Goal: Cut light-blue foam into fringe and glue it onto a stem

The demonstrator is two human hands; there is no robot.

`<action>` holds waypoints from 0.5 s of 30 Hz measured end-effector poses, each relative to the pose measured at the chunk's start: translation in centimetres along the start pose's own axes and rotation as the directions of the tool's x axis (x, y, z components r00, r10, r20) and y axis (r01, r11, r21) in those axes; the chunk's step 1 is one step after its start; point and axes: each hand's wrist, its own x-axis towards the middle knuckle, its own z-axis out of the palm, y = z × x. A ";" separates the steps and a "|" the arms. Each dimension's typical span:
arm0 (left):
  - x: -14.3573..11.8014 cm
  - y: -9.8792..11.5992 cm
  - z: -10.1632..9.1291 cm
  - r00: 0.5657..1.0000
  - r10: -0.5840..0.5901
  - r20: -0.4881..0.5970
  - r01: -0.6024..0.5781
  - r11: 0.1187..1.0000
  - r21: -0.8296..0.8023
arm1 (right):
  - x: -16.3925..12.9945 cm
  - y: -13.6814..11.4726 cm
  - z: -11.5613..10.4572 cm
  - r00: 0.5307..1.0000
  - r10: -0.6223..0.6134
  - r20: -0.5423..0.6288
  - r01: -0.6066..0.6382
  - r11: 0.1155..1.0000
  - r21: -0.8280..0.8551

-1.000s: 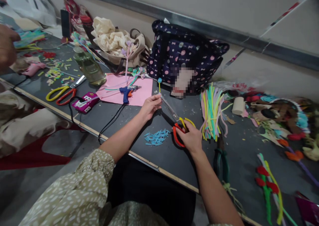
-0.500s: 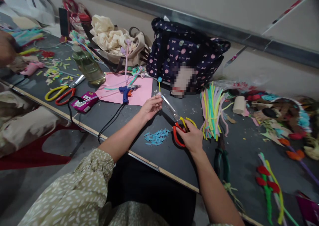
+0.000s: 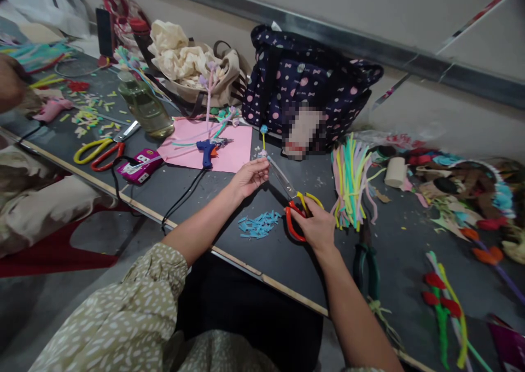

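My right hand (image 3: 318,224) grips scissors (image 3: 287,186) by their red and yellow handles, blades pointing up and left. Near the blade tips, my left hand (image 3: 252,175) is closed in a pinch. A thin light-blue strip, apparently a piece of pipe cleaner (image 3: 269,156), shows at its fingertips, partly hidden by fingers and blades. Beneath my hands lies a pile of short blue cut pieces (image 3: 259,225) on the dark table (image 3: 221,213). Just beyond the left fingertips is a yellow stem with a blue fuzzy tip (image 3: 263,130).
A blue glue gun (image 3: 206,153) lies on pink paper (image 3: 233,147). Left of it are a purple box (image 3: 141,167), other scissors (image 3: 109,146) and a bottle (image 3: 146,108). A dark patterned bag (image 3: 303,82) stands behind; pipe cleaners (image 3: 351,180) and pliers (image 3: 366,268) lie right. Another person's hand (image 3: 10,82) is far left.
My left fingertips have shifted very slightly right, towards the scissor blades. Both hands keep their grips, and the blue pile looks the same.
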 end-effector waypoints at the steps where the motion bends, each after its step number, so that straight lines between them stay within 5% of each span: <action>1: 0.0 0.0 0.0 1.000 -0.010 -0.005 0.010 1.000 -0.006 | 0.0 0.0 0.0 1.000 -0.003 0.001 0.003 1.000 -0.002; 15: -0.5 -0.2 0.2 0.994 -0.104 0.034 0.106 0.991 -0.076 | 0.0 -0.1 -0.1 0.995 -0.088 -0.042 0.087 0.996 -0.026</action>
